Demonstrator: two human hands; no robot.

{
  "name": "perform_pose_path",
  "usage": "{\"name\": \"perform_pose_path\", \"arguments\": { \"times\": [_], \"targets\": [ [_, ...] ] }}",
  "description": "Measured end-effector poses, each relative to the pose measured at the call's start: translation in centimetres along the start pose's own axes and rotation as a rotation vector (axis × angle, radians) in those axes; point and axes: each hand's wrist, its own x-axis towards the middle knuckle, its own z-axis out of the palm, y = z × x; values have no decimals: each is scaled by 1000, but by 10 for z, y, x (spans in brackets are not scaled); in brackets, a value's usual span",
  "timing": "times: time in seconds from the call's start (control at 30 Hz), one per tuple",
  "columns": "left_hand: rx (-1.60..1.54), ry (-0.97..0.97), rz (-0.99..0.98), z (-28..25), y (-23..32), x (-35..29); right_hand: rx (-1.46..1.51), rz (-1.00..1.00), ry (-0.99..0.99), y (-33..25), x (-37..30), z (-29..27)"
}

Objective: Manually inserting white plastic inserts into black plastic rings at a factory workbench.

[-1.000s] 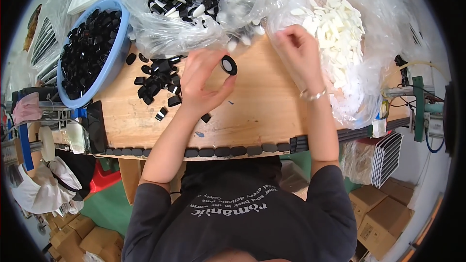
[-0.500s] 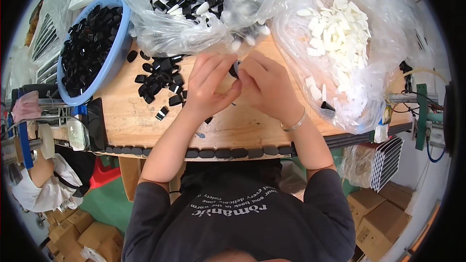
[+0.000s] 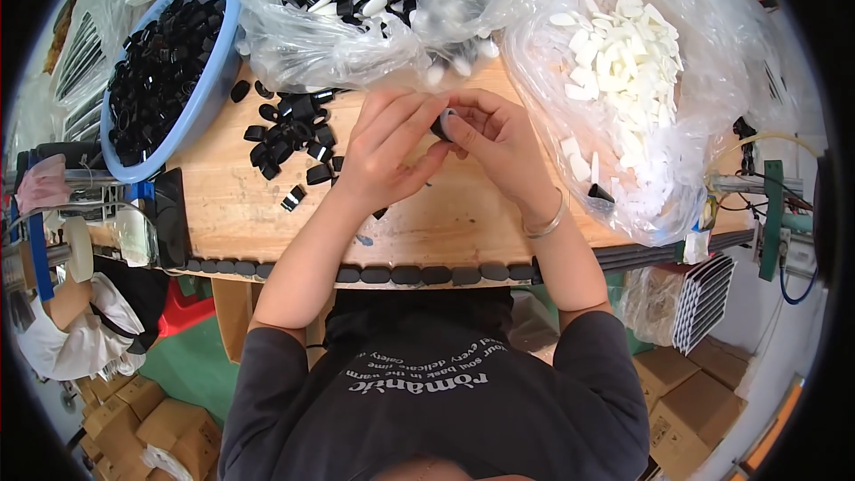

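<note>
A small black oval cap (image 3: 438, 128) is between my two hands above the middle of the wooden table. My left hand (image 3: 385, 144) has its fingers curled around the cap's left side. From the other side my right hand (image 3: 499, 144) grips it, the thumb pressed against a greyish-white face. The fingers hide part of the cap. Just left of my left hand, a loose pile of similar black caps (image 3: 289, 138) lies on the table (image 3: 240, 223). One cap with shiny bands (image 3: 292, 199) rests a little apart, nearer to me.
A blue basin (image 3: 198, 116) full of black caps stands at the left. Ahead is a clear plastic bag (image 3: 343, 58) of mixed black and white pieces. Another bag (image 3: 543, 116) at the right holds white oval pieces (image 3: 628, 62). Dark oval pads (image 3: 405, 275) line the near edge.
My right thumb has moved onto the cap's pale face, and its fingers have shifted around the piece. My left hand stays nearly in place. The view has shifted slightly.
</note>
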Motion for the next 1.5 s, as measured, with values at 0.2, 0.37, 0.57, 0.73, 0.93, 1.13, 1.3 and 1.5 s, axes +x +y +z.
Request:
{"name": "perform_pose_path", "arguments": {
  "times": [0.2,0.37,0.57,0.73,0.93,1.13,1.3,1.5],
  "targets": [
    [-45,-51,-9,6,6,-2,0,95,-7,5,0,-7],
    [-17,-40,-14,9,5,-4,16,174,-71,10,3,-15],
    [33,-80,-73,5,2,3,-12,89,30,3,5,-8],
    [-89,76,-332,0,7,7,-122,-51,130,2,3,-8],
    [-625,1,-865,-7,5,-1,57,-108,128,2,6,-22],
    [-689,93,-840,-10,4,-2,-48,-93,93,-2,3,-13],
    [-493,110,-645,-14,0,-4,-94,-134,143,-9,-3,-6],
    [-219,-56,-581,-40,-11,7,-540,10,18,-65,9,-28]
  ]
}}
